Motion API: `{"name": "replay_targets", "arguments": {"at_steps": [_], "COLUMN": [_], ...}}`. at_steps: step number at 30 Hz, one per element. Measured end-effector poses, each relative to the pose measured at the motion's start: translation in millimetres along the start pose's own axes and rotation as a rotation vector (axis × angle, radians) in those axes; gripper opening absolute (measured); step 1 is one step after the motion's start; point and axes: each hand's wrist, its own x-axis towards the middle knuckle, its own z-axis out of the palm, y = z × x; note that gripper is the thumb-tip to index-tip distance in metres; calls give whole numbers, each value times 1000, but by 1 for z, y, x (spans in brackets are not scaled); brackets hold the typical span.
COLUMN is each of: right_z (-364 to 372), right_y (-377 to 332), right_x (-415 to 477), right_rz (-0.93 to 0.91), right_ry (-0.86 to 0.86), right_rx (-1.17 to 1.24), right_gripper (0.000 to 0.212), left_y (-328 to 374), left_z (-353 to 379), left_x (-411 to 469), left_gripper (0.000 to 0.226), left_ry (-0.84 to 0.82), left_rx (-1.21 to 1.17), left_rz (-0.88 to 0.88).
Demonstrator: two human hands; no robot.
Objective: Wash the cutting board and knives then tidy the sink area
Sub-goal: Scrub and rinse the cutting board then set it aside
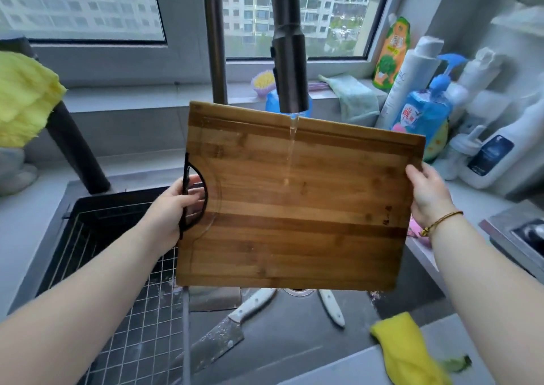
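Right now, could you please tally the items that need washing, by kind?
Cutting board: 1, held under the running tap.
Knives: 2, both lying in the sink: a broad-bladed knife and a second knife, of which only the white handle shows below the board.
Total: 3

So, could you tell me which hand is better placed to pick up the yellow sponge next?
Probably the right hand: the yellow sponge lies on its side, and the left hand grips the cutting board by its handle.
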Motion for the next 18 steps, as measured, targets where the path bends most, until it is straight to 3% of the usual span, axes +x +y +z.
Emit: {"name": "replay_targets", "arguments": {"at_steps": [3,11,18], "right_z": [-14,-40,-38], "right_y": [-15,-44,-54], "right_x": [4,16,20], "right_rz": [-55,-169,-199], "right_ry": [30,75,90], "right_rx": [-16,-99,-215], "right_gripper": [31,8,28], "left_y": [-8,-41,-71], "left_z": [18,54,67], "left_x": [17,39,40], "left_gripper": [32,33,28], "left_ry": [26,22,-43], "left_rx": [23,37,133], "left_rz": [-17,-138,-281]}}
